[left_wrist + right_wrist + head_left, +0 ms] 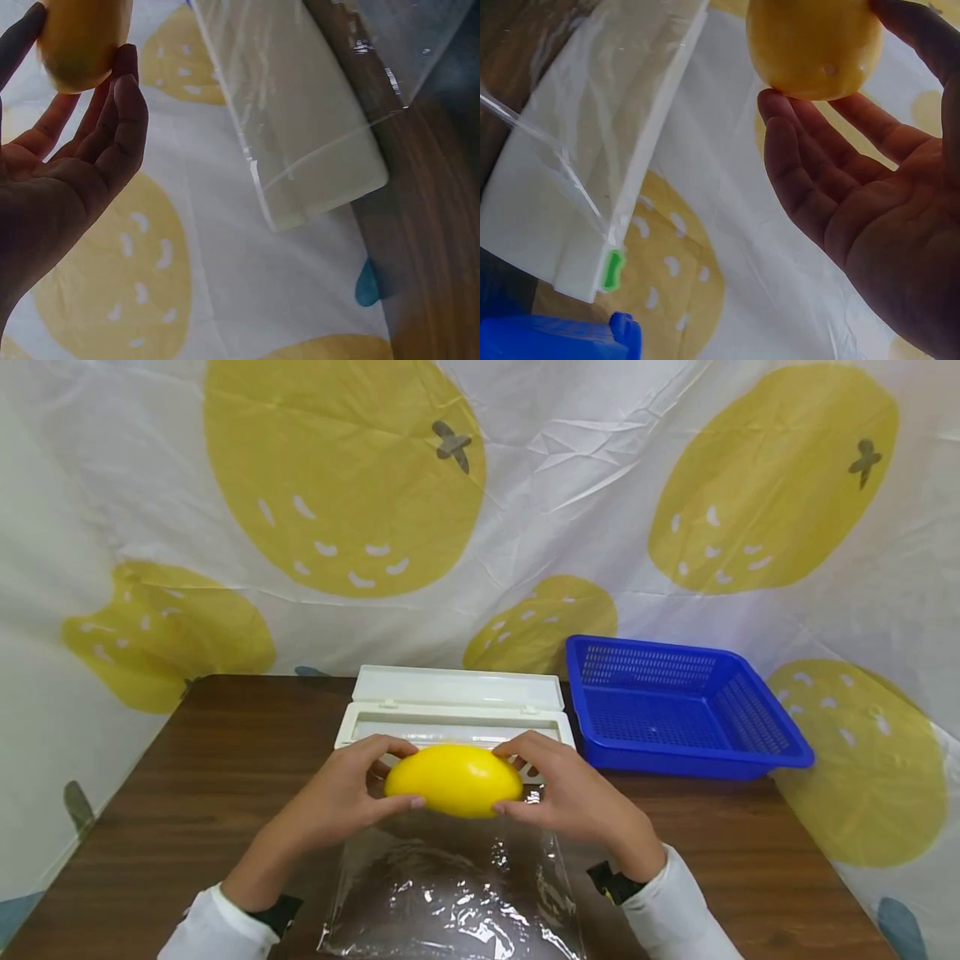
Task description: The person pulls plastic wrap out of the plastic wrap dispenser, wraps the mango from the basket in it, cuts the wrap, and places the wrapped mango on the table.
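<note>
A smooth, glossy yellow oval fruit (453, 781) is held up lengthwise between both hands, over the film. My left hand (347, 787) grips its left end, thumb on the near side and fingers behind. At the right end my right hand (567, 787) grips it the same way. Under the fruit, a sheet of clear cling film (450, 877) stretches toward me from a white film dispenser (457, 689), whose lid stands open at the back. The left wrist view shows the fruit (84, 45) at the fingertips, with film (322, 157) hanging past the dispenser.
A blue plastic basket (690, 760) with slotted walls stands at the back right, beside the dispenser. Everything rests on a dark brown wooden table (247, 760). Behind it hangs a white cloth (562, 485) printed with large yellow fruits.
</note>
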A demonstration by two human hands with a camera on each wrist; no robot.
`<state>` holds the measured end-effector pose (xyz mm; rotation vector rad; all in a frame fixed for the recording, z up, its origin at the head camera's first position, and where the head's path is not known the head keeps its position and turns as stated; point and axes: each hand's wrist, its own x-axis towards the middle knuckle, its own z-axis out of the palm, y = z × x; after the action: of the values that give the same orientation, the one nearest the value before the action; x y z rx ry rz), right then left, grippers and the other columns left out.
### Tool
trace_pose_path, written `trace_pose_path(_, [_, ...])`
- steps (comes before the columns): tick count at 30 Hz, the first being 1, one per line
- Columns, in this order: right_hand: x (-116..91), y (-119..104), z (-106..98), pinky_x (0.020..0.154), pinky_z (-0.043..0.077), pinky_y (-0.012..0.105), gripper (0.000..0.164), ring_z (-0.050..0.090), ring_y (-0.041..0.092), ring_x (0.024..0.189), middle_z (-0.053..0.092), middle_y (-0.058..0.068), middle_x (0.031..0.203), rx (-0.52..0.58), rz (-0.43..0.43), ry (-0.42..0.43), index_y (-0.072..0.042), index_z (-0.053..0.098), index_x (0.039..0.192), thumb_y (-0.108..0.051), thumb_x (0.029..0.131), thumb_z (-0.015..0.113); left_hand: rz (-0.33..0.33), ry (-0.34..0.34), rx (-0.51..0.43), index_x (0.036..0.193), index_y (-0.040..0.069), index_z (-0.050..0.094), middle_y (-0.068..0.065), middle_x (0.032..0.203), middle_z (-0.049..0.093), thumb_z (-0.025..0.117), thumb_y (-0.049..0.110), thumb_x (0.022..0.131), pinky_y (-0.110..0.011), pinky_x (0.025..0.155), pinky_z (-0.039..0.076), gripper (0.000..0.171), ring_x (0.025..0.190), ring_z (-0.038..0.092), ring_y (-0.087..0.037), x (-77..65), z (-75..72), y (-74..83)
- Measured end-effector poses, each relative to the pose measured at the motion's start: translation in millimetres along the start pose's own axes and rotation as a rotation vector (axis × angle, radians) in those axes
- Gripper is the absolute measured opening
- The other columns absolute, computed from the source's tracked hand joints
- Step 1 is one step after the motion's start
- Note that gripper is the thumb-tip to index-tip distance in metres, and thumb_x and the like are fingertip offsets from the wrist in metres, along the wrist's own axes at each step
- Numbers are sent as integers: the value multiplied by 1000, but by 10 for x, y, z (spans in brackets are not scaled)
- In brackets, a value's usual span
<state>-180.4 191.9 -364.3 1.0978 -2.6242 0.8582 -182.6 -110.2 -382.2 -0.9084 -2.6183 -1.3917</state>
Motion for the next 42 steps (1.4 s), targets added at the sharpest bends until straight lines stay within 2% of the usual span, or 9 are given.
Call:
trace_pose_path(4, [14,26,59,82,58,41,52,59,12,95,66,2,110,-16,27,-36,-11,62,121,-29,76,83,-37,-39,-4,122,8,61,-11,117,67,83,29,78,-27,60,61,53,83,69,-15,23,39,-92])
trace_pose_path(8, [30,70,127,81,59,40,54,59,13,94,67,3,111,-23,55,-86,-10,62,122,-30,76,82,-55,-76,37,123,9,61,-10,118,67,84,27,77,-30,63,61,55,83,68,-16,44,85,-175])
trace_pose_path(13, [47,136,226,81,58,38,57,60,13,92,67,2,108,-48,71,-131,-9,63,122,-33,74,83,-63,-100,92,120,8,63,-11,117,68,85,25,76,-41,77,61,52,90,68,-23,59,156,-260])
trace_pose_path(18, [56,175,294,81,56,34,57,59,12,92,67,-1,105,-92,82,-159,-11,64,120,-35,72,84,-48,-104,165,116,8,65,-9,112,70,85,26,75,-48,86,58,49,100,65,-23,70,219,-314])
trace_pose_path(25, [65,211,339,86,55,37,55,60,14,95,70,0,107,-108,84,-205,-10,66,118,-35,72,84,-38,-122,186,114,3,65,-12,109,71,86,25,74,-46,84,59,51,95,65,-20,76,314,-369])
trace_pose_path(30, [54,251,379,83,56,35,55,60,13,92,70,1,106,-111,90,-234,-10,66,117,-35,72,84,-35,-121,227,113,2,66,-11,108,73,86,26,73,-44,82,58,52,93,65,-19,74,380,-405])
trace_pose_path(39, [49,308,443,83,55,37,57,60,19,93,68,3,107,-121,107,-277,-6,64,121,-34,74,83,-96,-158,280,113,7,66,-8,105,73,86,29,73,-43,83,55,50,90,62,-16,69,426,-414])
trace_pose_path(42, [48,310,455,82,54,36,57,60,19,93,67,3,108,-125,103,-276,-7,63,122,-35,75,82,-104,-163,284,120,6,63,-10,108,73,85,29,74,-45,86,55,56,93,64,-18,61,431,-410])
